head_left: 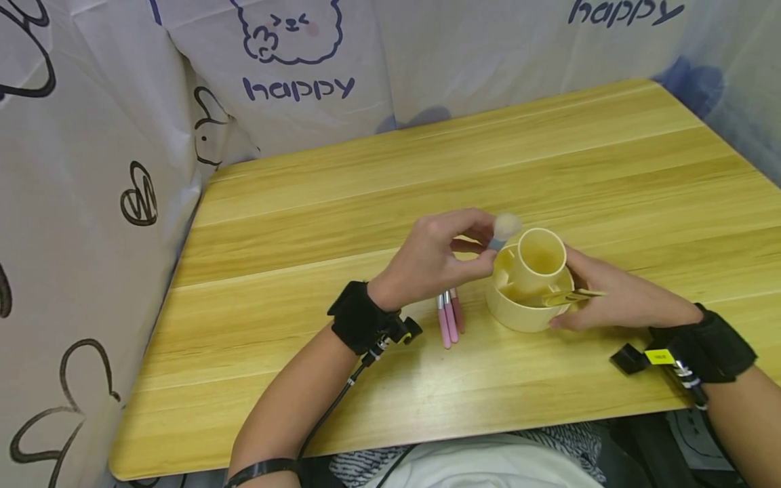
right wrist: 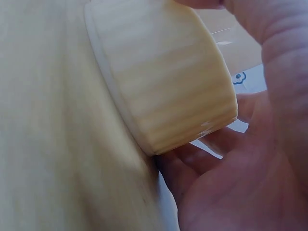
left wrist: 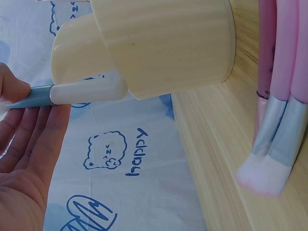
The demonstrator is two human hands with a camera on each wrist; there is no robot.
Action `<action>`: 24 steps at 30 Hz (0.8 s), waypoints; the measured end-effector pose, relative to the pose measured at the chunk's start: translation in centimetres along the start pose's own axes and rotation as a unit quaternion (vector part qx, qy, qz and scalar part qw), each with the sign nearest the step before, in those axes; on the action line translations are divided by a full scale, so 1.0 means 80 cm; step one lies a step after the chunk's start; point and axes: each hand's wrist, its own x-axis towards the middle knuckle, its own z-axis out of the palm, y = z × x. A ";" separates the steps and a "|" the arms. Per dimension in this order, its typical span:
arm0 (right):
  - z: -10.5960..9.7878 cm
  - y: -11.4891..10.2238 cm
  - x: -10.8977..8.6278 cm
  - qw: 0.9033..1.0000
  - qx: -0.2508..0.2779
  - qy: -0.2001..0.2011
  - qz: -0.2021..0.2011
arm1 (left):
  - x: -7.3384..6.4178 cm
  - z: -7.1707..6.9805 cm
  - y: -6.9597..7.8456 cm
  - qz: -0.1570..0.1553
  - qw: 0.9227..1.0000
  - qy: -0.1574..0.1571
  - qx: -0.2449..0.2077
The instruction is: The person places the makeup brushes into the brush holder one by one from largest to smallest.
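My left hand [head_left: 448, 254] pinches a makeup brush [head_left: 507, 226] by its blue-grey ferrule, pale fluffy bristles pointing up. In the left wrist view the brush's white handle [left wrist: 89, 91] reaches toward the rim of a cream ribbed round container [left wrist: 173, 48]. A cream cup [head_left: 539, 256] stands upright inside that container. Around the container's right side curls my right hand [head_left: 616, 291], thumb at the front and fingers behind. A flat gold-coloured piece [head_left: 572, 297] lies across the rim near the right hand; its kind is unclear.
Several pink-handled makeup brushes [head_left: 449, 320] lie side by side on the wood-grain table [head_left: 317, 230], just left of the container. White cloth [head_left: 390, 68] with drawings hangs behind and at the left. Each wrist wears a black band with a camera and cable.
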 end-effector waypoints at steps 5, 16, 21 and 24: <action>0.001 0.002 0.001 1.000 0.013 -0.003 -0.008 | 0.000 0.000 0.001 -0.001 1.000 -0.001 -0.001; 0.002 0.001 0.002 1.000 0.025 0.012 0.004 | 0.001 0.000 0.002 0.002 1.000 -0.001 0.000; 0.001 0.002 0.002 1.000 0.025 0.006 -0.006 | 0.001 0.001 0.001 0.001 1.000 -0.001 -0.001; 0.001 0.002 0.002 1.000 0.027 0.001 -0.013 | 0.000 0.001 0.001 0.001 1.000 -0.001 -0.001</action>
